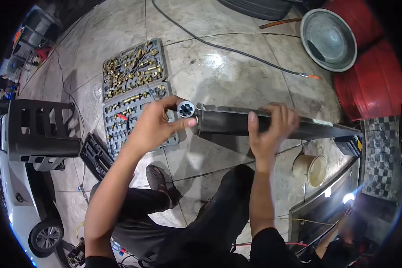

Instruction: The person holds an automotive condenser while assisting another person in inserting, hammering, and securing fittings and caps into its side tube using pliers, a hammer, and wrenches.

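My left hand (158,120) has its thumb and index finger curled round a round silver socket-like piece (186,109) with a dark, ridged hole. This piece is at the near-left end of a long, dark, flat panel (236,121), which looks like a radiator or condenser. Whether the two are joined cannot be made out. Over the middle of the panel is my right hand (272,129), thumb and fingers spread, slightly blurred, with its thumb at the panel's face. Left of the panel, a grey case (163,47) lies open on the floor, full of brass fittings.
A black tool case (94,156) and a dark plastic stool (42,129) stand left, near a white car (24,192). On the right are a metal basin (328,40), red drums (370,76) and a bucket (310,169). A hose (236,50) crosses the floor. Another person (344,236) is lower right.
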Tool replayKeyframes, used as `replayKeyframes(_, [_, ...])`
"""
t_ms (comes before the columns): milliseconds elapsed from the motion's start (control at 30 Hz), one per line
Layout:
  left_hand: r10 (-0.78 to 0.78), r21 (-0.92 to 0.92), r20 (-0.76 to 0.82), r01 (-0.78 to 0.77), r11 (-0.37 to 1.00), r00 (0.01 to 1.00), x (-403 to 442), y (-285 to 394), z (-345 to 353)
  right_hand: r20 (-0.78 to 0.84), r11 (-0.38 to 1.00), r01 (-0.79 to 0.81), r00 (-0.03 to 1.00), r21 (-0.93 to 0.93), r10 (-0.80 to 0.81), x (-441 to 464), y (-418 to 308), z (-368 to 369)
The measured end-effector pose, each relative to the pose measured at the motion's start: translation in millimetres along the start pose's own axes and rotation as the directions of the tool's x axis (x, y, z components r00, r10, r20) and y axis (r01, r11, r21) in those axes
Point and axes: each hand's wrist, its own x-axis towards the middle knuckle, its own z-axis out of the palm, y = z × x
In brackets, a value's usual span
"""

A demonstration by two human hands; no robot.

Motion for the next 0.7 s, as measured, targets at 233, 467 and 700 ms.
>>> replayKeyframes(233, [0.142, -0.223, -0.144, -0.172, 0.96, 0.979, -19.7, -18.7, 16.2, 0.113, 0.991, -0.083, 0.989, -0.101, 0.095, -14.3, -3.4, -7.1])
replayKeyframes(467, [0.207, -0.062, 0.001, -0.207, 0.976, 0.978, -25.8, -11.1, 2.1, 0.091, 0.988, -0.095, 0.99, -0.123, 0.107, -38.2, -2.7, -17.6])
replayKeyframes(700, [0.242, -0.019, 0.024, -0.242, 0.97, 0.97, -35.4, -14.0, 6.5, 0.1, 0.98, -0.102, 0.988, -0.168, 0.12, -49.9, -6.5, -28.0])
